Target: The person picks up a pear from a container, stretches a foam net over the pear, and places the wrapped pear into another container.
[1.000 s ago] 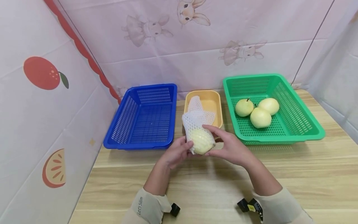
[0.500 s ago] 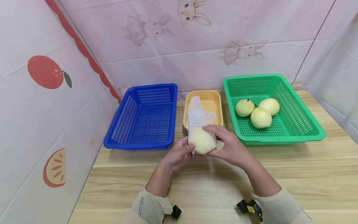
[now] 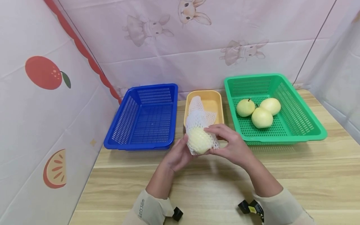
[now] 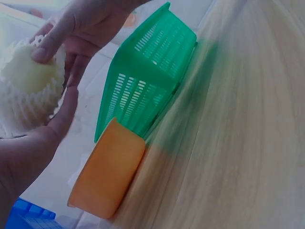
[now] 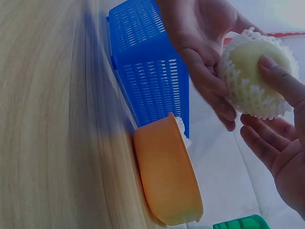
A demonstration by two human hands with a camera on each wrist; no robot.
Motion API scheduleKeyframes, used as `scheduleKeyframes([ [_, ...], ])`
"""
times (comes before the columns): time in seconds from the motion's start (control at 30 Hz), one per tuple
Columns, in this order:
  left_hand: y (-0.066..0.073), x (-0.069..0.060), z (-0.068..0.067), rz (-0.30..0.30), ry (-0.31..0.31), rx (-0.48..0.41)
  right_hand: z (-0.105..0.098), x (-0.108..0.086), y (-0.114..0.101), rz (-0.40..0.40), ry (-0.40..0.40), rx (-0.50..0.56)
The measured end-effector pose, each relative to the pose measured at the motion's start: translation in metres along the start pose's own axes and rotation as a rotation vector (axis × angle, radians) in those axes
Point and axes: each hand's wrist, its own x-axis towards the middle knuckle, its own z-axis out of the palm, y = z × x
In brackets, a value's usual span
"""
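Note:
A pale yellow pear [image 3: 199, 140] sits in a white foam net sleeve [image 5: 250, 95], held up above the table's middle. My right hand [image 3: 232, 145] grips it from the right; its thumb presses on bare pear in the right wrist view, with fingers on the far side. My left hand [image 3: 179, 155] lies along the left and underside of the sleeved pear. Its thumb points up beside the net, and its fingers look fairly straight in the right wrist view. Behind the pear, more foam nets [image 3: 196, 104] lie in a yellow-orange tray [image 3: 215, 103].
A blue basket [image 3: 153, 123] stands left of the tray. On the right, a green basket [image 3: 292, 125] holds three bare pears [image 3: 262, 118]. All rest on a wood-grain table [image 3: 208, 193], with printed cloth walls behind and at the sides.
The left thumb has lifted off the pear's front and now points upward. The pear has turned and shifted slightly left, and the net now reaches past its right side. The baskets have not moved.

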Motion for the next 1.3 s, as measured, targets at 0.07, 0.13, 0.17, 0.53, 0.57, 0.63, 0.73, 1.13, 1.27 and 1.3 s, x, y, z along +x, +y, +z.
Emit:
scheduleKeyframes([
  [0.07, 0.0, -0.001, 0.002, 0.011, 0.051, -0.02, 0.0, 0.0, 0.0, -0.004, 0.003, -0.013],
  [0.13, 0.0, -0.001, 0.003, 0.019, 0.107, -0.039, 0.0, 0.001, -0.001, -0.007, 0.014, -0.019],
  [0.17, -0.001, -0.001, 0.004, 0.028, 0.131, -0.044, 0.001, 0.001, -0.001, -0.006, 0.019, -0.022],
  [0.53, -0.003, 0.005, 0.024, 0.071, 0.305, -0.023, 0.014, 0.001, -0.003, 0.078, 0.019, -0.128],
  [0.57, -0.003, 0.006, 0.025, 0.067, 0.305, -0.02, 0.014, 0.001, -0.004, 0.071, 0.028, -0.142],
  [0.63, -0.003, 0.006, 0.026, 0.057, 0.307, -0.01, 0.015, 0.001, -0.005, 0.058, 0.038, -0.164],
  [0.73, -0.004, 0.006, 0.026, 0.038, 0.31, 0.002, 0.016, 0.001, -0.005, 0.046, 0.048, -0.194],
  [1.13, -0.008, 0.007, 0.028, 0.103, 0.314, -0.053, 0.018, -0.001, -0.005, -0.021, 0.062, -0.251],
  [1.27, -0.012, 0.008, 0.032, 0.115, 0.334, -0.057, 0.019, -0.001, -0.003, -0.083, 0.131, -0.312],
  [1.3, -0.013, 0.008, 0.034, 0.118, 0.339, -0.055, 0.019, -0.001, -0.003, -0.09, 0.15, -0.325],
])
